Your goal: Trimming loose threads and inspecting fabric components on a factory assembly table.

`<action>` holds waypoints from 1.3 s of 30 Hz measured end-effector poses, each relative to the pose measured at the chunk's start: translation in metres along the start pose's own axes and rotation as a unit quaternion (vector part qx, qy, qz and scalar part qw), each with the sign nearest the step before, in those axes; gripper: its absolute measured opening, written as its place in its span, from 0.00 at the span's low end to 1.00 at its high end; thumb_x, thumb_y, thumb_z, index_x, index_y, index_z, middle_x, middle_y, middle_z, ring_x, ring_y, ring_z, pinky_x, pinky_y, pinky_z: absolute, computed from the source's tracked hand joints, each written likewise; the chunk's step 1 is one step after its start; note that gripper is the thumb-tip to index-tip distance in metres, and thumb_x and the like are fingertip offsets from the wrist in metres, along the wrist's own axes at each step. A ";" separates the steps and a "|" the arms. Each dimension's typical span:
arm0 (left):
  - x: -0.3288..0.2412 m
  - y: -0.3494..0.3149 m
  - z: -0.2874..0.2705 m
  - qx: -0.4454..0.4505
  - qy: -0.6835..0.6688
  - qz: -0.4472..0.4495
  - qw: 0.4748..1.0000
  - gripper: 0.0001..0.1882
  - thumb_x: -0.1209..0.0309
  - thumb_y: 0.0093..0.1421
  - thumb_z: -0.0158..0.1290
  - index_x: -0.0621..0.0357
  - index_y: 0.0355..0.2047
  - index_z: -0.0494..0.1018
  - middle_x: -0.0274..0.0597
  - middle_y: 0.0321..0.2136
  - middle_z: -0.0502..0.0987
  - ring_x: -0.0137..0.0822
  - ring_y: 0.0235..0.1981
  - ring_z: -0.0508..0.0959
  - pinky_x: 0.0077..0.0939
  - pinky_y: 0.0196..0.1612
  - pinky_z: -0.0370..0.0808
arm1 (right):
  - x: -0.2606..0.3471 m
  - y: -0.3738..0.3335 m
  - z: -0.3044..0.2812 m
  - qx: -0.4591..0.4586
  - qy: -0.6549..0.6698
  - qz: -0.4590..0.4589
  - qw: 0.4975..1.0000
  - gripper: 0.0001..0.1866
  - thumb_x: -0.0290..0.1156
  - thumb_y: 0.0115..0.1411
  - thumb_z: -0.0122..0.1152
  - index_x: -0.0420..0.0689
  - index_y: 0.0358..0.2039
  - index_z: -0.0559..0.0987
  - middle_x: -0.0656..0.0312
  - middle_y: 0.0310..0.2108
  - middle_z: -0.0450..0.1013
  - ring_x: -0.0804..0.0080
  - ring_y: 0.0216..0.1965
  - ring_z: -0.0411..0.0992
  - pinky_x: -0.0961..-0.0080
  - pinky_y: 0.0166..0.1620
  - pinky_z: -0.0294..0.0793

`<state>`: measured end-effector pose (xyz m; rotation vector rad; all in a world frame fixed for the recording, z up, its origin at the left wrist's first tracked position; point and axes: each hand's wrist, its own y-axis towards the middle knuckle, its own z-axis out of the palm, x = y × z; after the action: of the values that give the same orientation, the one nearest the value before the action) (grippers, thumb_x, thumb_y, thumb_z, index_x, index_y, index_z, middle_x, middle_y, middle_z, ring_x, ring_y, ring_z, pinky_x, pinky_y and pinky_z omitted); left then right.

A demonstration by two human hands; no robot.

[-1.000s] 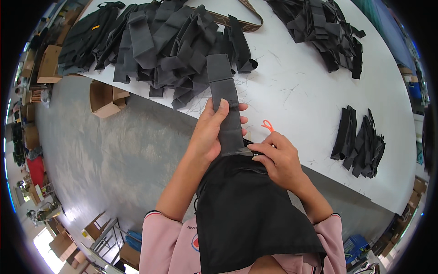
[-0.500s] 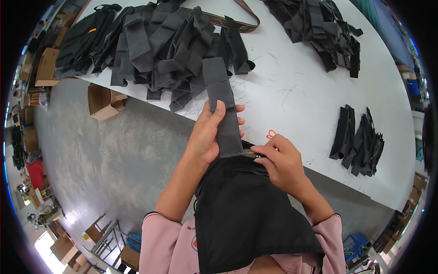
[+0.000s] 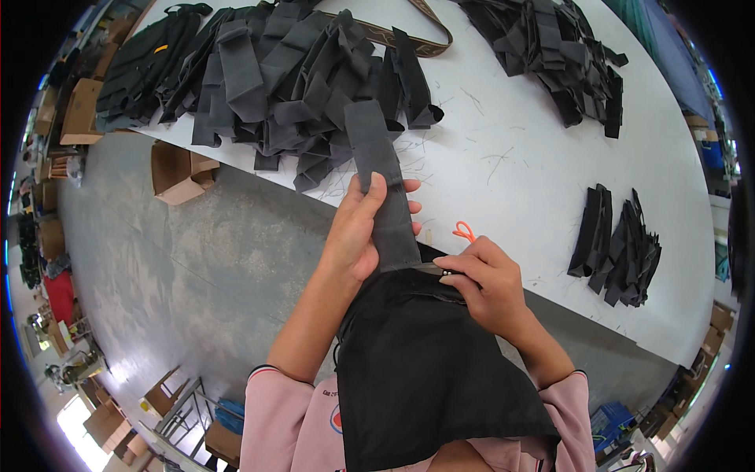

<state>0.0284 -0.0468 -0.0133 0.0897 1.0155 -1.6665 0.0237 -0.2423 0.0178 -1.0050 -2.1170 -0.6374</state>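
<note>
My left hand (image 3: 358, 224) grips a dark grey fabric strip (image 3: 376, 149), thumb on top and fingers curled round behind it. The strip's far end reaches toward a pile of similar fabric strips (image 3: 291, 86). In my right hand (image 3: 491, 287), closed between thumb and fingers, is a small pair of thread snips (image 3: 427, 266); its metal tip lies at the strip's near right corner. An orange loop (image 3: 464, 231) shows beyond that hand. Below both hands hangs a black apron (image 3: 440, 377).
The white table (image 3: 495, 204) carries loose threads. Another strip pile (image 3: 550, 55) lies far right, with smaller bundles (image 3: 621, 244) nearer. Black bags (image 3: 149, 63) and a patterned strap (image 3: 429, 39) lie at the back. A cardboard box (image 3: 181, 173) stands on the floor.
The strip's far end has swung slightly left and straightened. The orange loop has shifted a little left. Both hands stay almost in place.
</note>
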 end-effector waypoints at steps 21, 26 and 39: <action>-0.004 -0.001 0.002 0.013 -0.022 0.000 1.000 0.20 0.56 0.63 0.45 0.55 0.48 0.57 0.46 0.42 0.72 0.35 0.36 0.74 0.34 0.34 0.78 | 0.012 0.012 0.005 0.014 -0.004 -0.005 1.000 0.12 0.19 0.42 0.65 0.41 0.30 0.76 0.59 0.23 0.64 0.64 0.24 0.66 0.72 0.27 0.66; -0.004 -0.004 0.006 0.002 -0.017 0.005 1.000 0.20 0.57 0.64 0.43 0.57 0.48 0.60 0.46 0.43 0.73 0.33 0.35 0.75 0.33 0.34 0.78 | 0.014 0.019 0.011 0.038 0.004 -0.027 0.999 0.12 0.21 0.42 0.65 0.41 0.30 0.75 0.60 0.24 0.63 0.62 0.26 0.66 0.69 0.30 0.67; -0.003 -0.003 0.004 -0.012 -0.051 -0.035 0.998 0.19 0.57 0.64 0.43 0.56 0.49 0.60 0.47 0.43 0.73 0.35 0.37 0.75 0.36 0.36 0.78 | 0.010 0.012 0.007 0.031 -0.037 -0.089 0.995 0.13 0.21 0.40 0.66 0.42 0.29 0.76 0.62 0.22 0.63 0.64 0.25 0.66 0.72 0.28 0.66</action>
<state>0.0285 -0.0469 -0.0078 -0.0479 0.9709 -1.7045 0.0260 -0.2260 0.0223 -0.8232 -2.2950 -0.6260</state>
